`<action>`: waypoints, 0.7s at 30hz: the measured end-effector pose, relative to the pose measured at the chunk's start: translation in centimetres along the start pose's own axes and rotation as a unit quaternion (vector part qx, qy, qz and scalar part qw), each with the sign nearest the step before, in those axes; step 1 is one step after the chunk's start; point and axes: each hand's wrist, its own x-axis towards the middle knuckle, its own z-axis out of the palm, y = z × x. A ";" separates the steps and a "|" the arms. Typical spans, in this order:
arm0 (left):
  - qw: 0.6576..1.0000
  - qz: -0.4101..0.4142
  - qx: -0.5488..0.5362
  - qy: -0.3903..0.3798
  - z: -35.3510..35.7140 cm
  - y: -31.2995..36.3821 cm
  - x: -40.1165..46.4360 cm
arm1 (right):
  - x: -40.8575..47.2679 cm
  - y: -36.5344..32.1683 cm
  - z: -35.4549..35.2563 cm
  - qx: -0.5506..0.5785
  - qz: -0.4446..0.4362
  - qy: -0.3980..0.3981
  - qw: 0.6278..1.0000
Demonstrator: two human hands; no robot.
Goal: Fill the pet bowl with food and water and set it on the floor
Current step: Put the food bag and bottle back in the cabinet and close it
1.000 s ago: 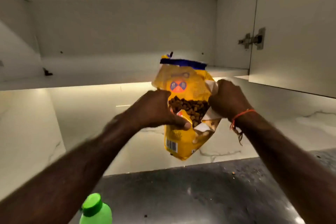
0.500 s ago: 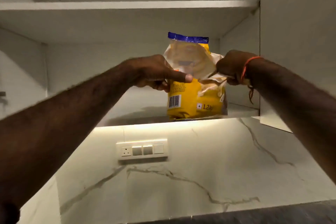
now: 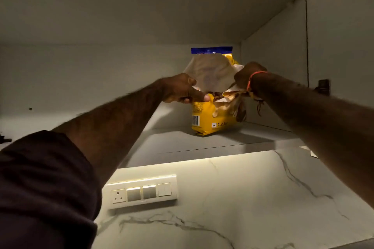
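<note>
Now that you've lifted the food bag (image 3: 210, 121) off the surface, it stands on the cabinet shelf (image 3: 232, 143) at centre frame, your left hand (image 3: 182, 89) and right hand (image 3: 245, 77) both pinching its open top; looks like you're stowing it.

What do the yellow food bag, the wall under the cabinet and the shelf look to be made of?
Pet food bag: likely thin printed plastic film with a pale inner lining; it crumples where the hands hold it. Backsplash wall: polished white marble or a marble-look slab, judging by grey veins and sheen. Cabinet shelf: smooth matte grey board, probably laminate.
</note>
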 end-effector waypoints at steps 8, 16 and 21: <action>0.997 0.038 0.000 0.066 2.9 -2.9 3.8 | 1.4 4.2 4.5 0.122 0.074 0.002 0.990; 0.986 0.064 0.116 0.101 3.5 -1.1 1.4 | 0.2 2.5 2.2 0.073 0.010 0.017 0.997; 0.959 0.064 0.224 0.164 3.3 0.6 -2.8 | -3.0 1.2 0.3 -0.001 -0.070 0.042 0.997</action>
